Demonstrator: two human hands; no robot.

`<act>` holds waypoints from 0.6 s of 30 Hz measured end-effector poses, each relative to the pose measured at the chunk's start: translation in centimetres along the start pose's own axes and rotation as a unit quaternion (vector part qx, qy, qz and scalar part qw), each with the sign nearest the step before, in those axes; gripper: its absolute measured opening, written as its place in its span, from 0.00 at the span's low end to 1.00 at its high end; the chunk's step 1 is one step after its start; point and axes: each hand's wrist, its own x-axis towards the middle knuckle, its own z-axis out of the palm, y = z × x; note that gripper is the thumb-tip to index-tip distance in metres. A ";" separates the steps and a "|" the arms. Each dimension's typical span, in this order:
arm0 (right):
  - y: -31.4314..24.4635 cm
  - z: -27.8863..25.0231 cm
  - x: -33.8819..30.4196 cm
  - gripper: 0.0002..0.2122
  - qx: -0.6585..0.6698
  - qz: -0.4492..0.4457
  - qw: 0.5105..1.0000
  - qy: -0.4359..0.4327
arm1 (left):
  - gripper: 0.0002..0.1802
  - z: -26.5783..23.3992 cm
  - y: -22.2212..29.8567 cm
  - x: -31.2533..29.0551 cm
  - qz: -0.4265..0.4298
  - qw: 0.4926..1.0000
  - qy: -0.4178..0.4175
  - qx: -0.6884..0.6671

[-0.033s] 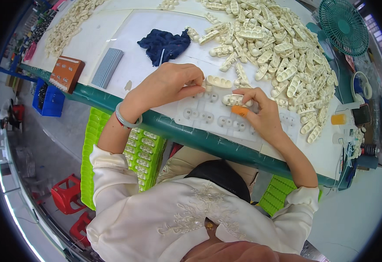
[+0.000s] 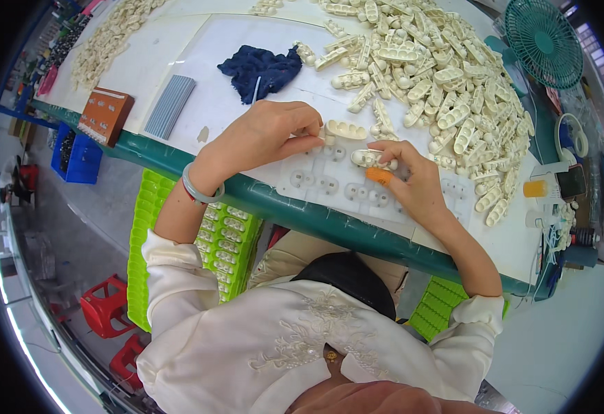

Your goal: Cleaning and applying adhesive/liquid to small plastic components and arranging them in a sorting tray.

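In the head view, the left hand (image 2: 264, 138) is resting on the bench (image 2: 198, 103), fingers curled down, tips pressing on a white moulded tray (image 2: 336, 183); whether it is gripping anything I cannot tell; the right hand (image 2: 412, 181) is pinching a cream oblong part (image 2: 371, 159) between thumb and fingers, an orange cap (image 2: 379, 176) sitting on its thumb; beyond both hands a heap of cream parts (image 2: 440, 76) is lying; past the left hand a dark blue cloth (image 2: 260, 67) is sitting.
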 end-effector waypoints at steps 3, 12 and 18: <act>-0.3 -0.2 -0.1 0.15 -0.193 -0.053 0.980 0.008 | 0.08 0.4 0.0 -1.0 0.013 0.999 0.035 -0.038; -2.0 0.2 3.9 0.19 -0.188 -0.143 0.970 -0.065 | 0.08 1.6 0.6 -1.6 0.026 0.992 0.084 -0.089; -5.0 -0.5 1.6 0.16 -0.238 -0.144 0.960 -0.013 | 0.08 2.6 -0.4 -1.5 0.041 0.990 0.064 -0.120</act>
